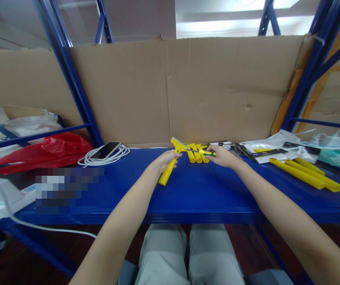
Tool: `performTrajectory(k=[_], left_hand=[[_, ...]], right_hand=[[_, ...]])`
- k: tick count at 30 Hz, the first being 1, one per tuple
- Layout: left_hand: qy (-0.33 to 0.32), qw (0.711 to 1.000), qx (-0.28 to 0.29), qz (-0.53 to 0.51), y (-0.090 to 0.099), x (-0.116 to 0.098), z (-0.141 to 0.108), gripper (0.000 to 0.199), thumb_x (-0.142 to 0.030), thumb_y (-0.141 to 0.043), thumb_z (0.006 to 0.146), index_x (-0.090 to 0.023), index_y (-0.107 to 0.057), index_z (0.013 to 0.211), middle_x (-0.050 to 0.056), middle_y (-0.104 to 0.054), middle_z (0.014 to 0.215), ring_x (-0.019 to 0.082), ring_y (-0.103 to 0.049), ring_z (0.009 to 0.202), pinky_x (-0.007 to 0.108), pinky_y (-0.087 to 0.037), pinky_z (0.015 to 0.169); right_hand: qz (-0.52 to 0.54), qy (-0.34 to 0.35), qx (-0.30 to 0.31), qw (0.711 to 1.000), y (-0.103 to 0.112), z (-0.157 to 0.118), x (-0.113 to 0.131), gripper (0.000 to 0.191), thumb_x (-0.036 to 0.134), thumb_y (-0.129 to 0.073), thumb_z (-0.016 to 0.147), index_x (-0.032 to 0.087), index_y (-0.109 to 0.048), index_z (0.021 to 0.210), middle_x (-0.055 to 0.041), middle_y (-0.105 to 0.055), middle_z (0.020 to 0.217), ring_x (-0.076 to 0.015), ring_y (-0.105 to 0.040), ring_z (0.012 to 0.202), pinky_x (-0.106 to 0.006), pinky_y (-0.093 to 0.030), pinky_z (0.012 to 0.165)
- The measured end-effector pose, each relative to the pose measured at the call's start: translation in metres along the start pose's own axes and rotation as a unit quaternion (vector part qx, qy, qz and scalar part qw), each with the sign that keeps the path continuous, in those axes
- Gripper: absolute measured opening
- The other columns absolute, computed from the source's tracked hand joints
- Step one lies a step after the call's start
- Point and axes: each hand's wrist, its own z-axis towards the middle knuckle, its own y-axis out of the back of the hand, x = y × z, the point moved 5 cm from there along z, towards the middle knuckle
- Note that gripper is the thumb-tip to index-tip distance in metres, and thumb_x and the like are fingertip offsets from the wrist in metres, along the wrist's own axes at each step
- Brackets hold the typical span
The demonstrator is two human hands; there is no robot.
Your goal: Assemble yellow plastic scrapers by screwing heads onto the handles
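My left hand (pixel 169 158) is wrapped round the yellow handle of a scraper-like tool (pixel 166 174), whose wider head points up and away. In my right hand (pixel 218 155) is a screwdriver (pixel 207 152) with a yellow and black handle. Its thin shaft points left and reaches the neck of the yellow tool, just below the head. Several yellow tube-shaped handles (pixel 198 157) lie on the blue table (pixel 187 198) behind and between my hands.
At the right lie more yellow handles (pixel 306 174) beside plastic packaging (pixel 279 152). A phone (pixel 106 150) rests on a coiled white cable (pixel 118 156) at the left, near a red bag (pixel 51 152) and a power strip (pixel 12 202). Cardboard (pixel 217 91) stands along the back.
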Motion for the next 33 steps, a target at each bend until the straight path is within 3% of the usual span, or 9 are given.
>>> performTrajectory(k=[33], left_hand=[[-0.004, 0.999, -0.026, 0.02, -0.0024, -0.0014, -0.0039, 0.01, -0.01, -0.051, 0.081, -0.019, -0.047, 0.084, -0.006, -0.042, 0.058, 0.006, -0.041, 0.042, 0.017, -0.033, 0.041]], right_hand=[[-0.001, -0.031, 0.026, 0.999, 0.0033, -0.002, 0.0088, 0.015, 0.023, -0.057, 0.076, 0.014, -0.059, 0.087, -0.01, -0.065, 0.088, -0.0187, -0.059, 0.077, -0.027, -0.041, 0.07]])
